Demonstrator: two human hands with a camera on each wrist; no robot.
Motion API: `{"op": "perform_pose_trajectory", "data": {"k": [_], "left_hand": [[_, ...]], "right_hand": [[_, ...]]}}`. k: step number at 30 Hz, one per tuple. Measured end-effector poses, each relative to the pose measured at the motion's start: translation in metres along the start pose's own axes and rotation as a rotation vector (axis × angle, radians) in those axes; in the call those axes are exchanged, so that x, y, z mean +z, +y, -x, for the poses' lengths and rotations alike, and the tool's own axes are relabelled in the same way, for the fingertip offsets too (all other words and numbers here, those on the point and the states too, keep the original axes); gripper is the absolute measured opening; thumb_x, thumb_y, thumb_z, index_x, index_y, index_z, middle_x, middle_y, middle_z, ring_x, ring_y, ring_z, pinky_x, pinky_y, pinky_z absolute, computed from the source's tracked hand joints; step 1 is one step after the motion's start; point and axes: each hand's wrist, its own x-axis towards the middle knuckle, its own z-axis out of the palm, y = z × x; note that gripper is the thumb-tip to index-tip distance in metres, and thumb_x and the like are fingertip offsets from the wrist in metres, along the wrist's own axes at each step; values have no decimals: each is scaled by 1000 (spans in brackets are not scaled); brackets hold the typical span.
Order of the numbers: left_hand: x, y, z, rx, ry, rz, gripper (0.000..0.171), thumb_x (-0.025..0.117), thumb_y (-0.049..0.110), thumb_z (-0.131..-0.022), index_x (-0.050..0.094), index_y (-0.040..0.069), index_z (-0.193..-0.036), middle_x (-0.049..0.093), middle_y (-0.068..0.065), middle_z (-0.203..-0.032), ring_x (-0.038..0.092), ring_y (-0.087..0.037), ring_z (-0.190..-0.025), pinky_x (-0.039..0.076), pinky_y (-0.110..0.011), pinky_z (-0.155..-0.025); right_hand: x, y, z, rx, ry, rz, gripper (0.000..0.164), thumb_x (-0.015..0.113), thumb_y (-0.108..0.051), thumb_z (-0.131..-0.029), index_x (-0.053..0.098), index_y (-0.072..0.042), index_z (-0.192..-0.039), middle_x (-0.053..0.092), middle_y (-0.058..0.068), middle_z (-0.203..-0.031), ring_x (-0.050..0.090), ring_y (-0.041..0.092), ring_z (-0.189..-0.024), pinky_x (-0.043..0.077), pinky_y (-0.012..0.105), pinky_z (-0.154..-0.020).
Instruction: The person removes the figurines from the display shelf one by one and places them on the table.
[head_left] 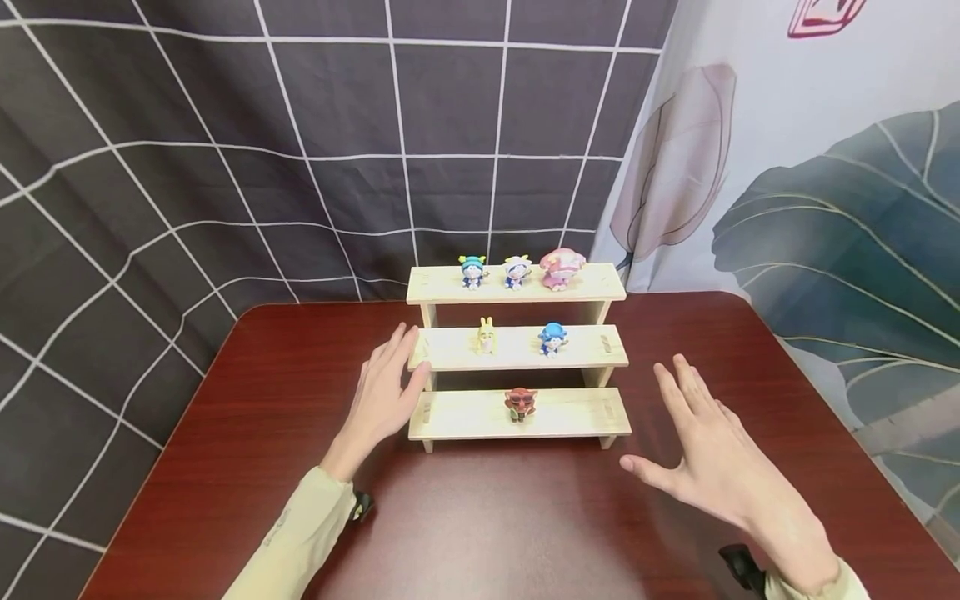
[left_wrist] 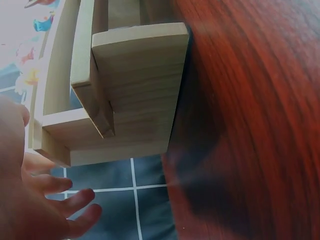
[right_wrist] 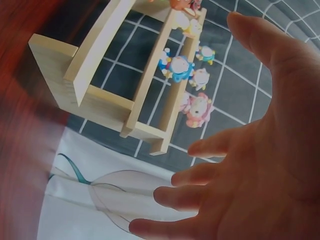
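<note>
A three-tier wooden display stand (head_left: 465, 427) bears several small figurines. On the top tier sit a teal-hatted figurine (head_left: 472, 272), a white-hooded one (head_left: 517, 272) and a pink one (head_left: 561, 269). The middle tier has a yellow rabbit-eared figurine (head_left: 486, 337) and a blue-hatted one (head_left: 552, 340). A reddish-brown figurine (head_left: 521, 404) stands on the lowest tier. My left hand (head_left: 384, 392) is at the stand's left end, fingers extended, thumb overlapping the middle tier in the head view. To the right of the stand, my right hand (head_left: 716, 454) is spread, holding nothing.
The stand rests on a reddish-brown wooden table (head_left: 510, 517). A dark cloth with a white grid (head_left: 450, 108) hangs behind and to the left. A pale curtain with leaf shapes (head_left: 847, 225) borders the table on the right.
</note>
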Motion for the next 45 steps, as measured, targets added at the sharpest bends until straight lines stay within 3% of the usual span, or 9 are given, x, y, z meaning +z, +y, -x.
{"op": "perform_pose_trajectory", "data": {"k": [11,19,29,35,37,39,42,45], "left_hand": [[6,0,4,33,78,31,48,61,21,-97,56,1,-141,49,-14,-148,51,-38,-124,35,-58,-100],[8,-1,-1,63,134,43,45,65,20,-94,62,2,-136,54,-14,-144,54,-37,-120,38,-59,-97],[9,-4,2,49,159,54,45,70,19,-92,64,5,-134,56,-14,-141,56,-36,-116,40,-58,-94],[9,-5,1,37,164,63,45,71,20,-91,64,5,-133,56,-13,-141,56,-36,-116,41,-57,-92],[9,-5,2,37,175,70,45,71,19,-90,65,5,-132,57,-13,-140,56,-36,-115,42,-57,-91],[10,-5,1,40,184,78,44,72,18,-90,66,5,-131,58,-13,-140,56,-36,-114,43,-56,-90],[11,-5,1,39,189,96,43,72,18,-90,67,4,-130,59,-11,-139,57,-36,-113,44,-55,-89],[11,-6,1,31,193,119,42,72,17,-89,67,4,-130,59,-10,-139,57,-35,-113,44,-53,-88]], "right_hand": [[0,-3,-1,-10,-8,10,116,77,-62,-76,25,7,-153,19,33,-158,31,52,-137,35,76,-89],[-3,-3,-4,-20,5,15,113,79,-59,-76,29,8,-152,21,33,-157,33,52,-136,37,75,-88],[-2,-3,-11,-156,140,20,100,85,-46,-74,41,9,-145,33,33,-152,46,53,-126,42,71,-82],[-7,-2,-25,-270,307,-31,75,85,-18,-70,55,9,-133,53,30,-138,64,47,-102,50,60,-80],[-10,-2,-34,-297,377,-71,67,84,-12,-69,60,8,-129,61,26,-130,66,42,-103,52,48,-85],[-12,-1,-43,-308,440,-134,60,83,-6,-69,64,4,-126,68,20,-119,69,35,-99,51,32,-87],[-17,1,-59,-297,498,-242,51,81,1,-72,68,0,-122,73,11,-106,71,22,-84,46,14,-80],[-21,1,-75,-265,506,-349,46,79,6,-76,69,-1,-120,74,9,-101,68,10,-80,47,13,-74]]}}
